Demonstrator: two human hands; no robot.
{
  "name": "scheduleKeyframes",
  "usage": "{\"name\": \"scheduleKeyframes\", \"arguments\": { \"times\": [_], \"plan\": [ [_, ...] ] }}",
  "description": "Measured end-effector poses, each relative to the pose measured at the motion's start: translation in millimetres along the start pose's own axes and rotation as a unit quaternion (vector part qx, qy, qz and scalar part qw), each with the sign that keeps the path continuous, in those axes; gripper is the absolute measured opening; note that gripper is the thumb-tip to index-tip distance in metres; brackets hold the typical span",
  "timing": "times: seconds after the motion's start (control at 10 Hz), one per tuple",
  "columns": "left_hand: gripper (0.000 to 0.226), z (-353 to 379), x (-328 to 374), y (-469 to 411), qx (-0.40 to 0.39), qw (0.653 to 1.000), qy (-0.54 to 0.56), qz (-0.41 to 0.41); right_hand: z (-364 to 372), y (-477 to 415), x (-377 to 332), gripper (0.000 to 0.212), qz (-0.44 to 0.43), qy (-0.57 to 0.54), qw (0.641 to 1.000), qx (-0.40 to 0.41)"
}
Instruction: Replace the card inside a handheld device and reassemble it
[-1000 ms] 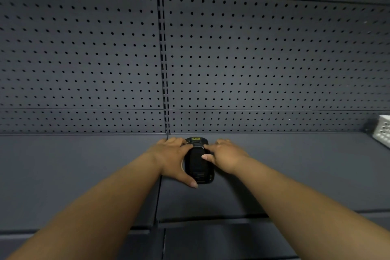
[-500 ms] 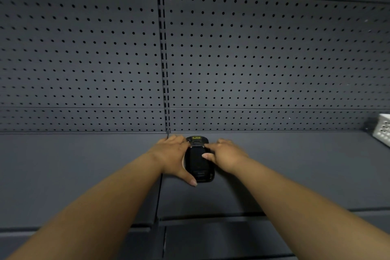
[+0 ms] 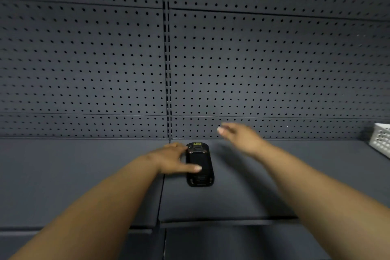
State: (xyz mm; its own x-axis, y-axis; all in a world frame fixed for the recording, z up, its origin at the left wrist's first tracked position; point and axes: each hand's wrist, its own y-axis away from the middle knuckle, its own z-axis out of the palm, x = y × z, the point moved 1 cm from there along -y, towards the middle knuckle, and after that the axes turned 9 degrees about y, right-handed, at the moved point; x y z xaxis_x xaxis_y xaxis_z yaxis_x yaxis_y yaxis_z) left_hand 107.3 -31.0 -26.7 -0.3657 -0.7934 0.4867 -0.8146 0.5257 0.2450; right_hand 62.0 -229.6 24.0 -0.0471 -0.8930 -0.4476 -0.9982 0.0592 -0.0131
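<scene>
A black handheld device (image 3: 200,177) lies flat on the dark grey shelf (image 3: 84,175), lengthwise away from me, with a small yellow label at its far end. My left hand (image 3: 171,159) rests against the device's left side, thumb laid across its back, fingers near the far end. My right hand (image 3: 242,137) hovers blurred above the shelf to the right of the device, fingers spread, touching nothing. No card is visible.
A dark pegboard wall (image 3: 253,69) rises behind the shelf, with a slotted upright (image 3: 166,69) in the middle. A white perforated basket (image 3: 382,141) stands at the far right. The shelf's front edge runs below my forearms.
My right hand has lifted off the device and moved up and to the right. My left hand stays against the device, its thumb now lying across the back.
</scene>
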Motion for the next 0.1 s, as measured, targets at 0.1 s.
{"name": "scheduleKeyframes", "arguments": {
  "times": [0.1],
  "plan": [
    [0.075, -25.5, 18.3, 9.3, 0.061, 0.993, 0.105, 0.003, -79.7, 37.4, -14.1, 0.032, -0.045, -0.174, 0.975, 0.132]
  ]
}}
